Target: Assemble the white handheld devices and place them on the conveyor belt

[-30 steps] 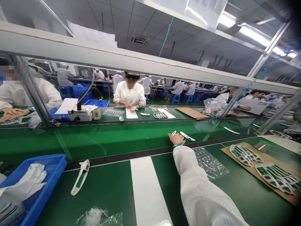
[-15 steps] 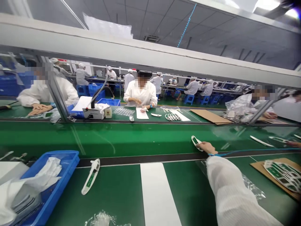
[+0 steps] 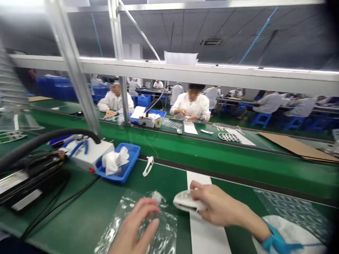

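My right hand (image 3: 219, 208) is closed around a white plastic part (image 3: 185, 203), held just above the white strip (image 3: 203, 225) on the green bench. My left hand (image 3: 135, 227) rests on a clear plastic bag (image 3: 137, 229) at the near edge, fingers curled on the film with a small white wad (image 3: 156, 196) by the fingertips. Another white part with a green face (image 3: 148, 165) lies on the bench beyond them.
A blue tray (image 3: 125, 165) with white wipes stands to the left, beside a white box with blue pliers (image 3: 90, 153) and a black hose (image 3: 45, 139). The green conveyor (image 3: 212, 155) runs across. Clear blister film (image 3: 293, 211) lies at right. Other people work opposite.
My right hand has come back from the conveyor with a white part. The view has swung left and down. My left hand has come into view on the bag.
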A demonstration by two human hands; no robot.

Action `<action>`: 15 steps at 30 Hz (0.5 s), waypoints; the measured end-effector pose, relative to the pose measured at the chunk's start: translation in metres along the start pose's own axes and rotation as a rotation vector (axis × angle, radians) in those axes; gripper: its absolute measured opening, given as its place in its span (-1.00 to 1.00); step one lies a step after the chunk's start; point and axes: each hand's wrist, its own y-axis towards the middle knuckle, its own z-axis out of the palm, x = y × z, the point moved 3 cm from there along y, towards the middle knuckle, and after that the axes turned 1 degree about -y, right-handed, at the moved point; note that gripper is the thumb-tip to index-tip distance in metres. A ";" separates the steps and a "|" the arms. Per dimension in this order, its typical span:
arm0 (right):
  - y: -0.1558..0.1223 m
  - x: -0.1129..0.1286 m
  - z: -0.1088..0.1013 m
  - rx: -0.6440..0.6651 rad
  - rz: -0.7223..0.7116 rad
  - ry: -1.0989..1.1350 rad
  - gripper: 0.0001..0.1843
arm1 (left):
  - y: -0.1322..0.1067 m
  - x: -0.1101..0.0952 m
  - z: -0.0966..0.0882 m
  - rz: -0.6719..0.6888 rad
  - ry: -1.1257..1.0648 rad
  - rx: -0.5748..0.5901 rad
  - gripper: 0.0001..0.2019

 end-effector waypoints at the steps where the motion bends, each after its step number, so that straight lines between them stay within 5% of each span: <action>1: 0.002 0.035 0.002 0.056 -0.106 -0.031 -0.79 | 0.003 -0.002 0.000 0.008 0.007 0.078 -0.71; 4: 0.008 0.109 0.002 0.153 -0.311 -0.048 -0.74 | -0.004 0.001 0.002 -0.056 -0.083 0.350 -0.59; 7: 0.015 0.140 0.002 0.215 -0.393 -0.001 -0.77 | -0.024 0.012 0.004 -0.103 -0.200 0.498 -0.73; 11: 0.020 0.148 0.002 0.239 -0.361 0.127 -0.79 | -0.050 0.038 0.003 -0.322 -0.546 0.442 -0.69; 15: 0.026 0.146 0.000 0.246 -0.256 0.247 -0.74 | -0.063 0.058 -0.004 -0.398 -0.793 0.252 -0.60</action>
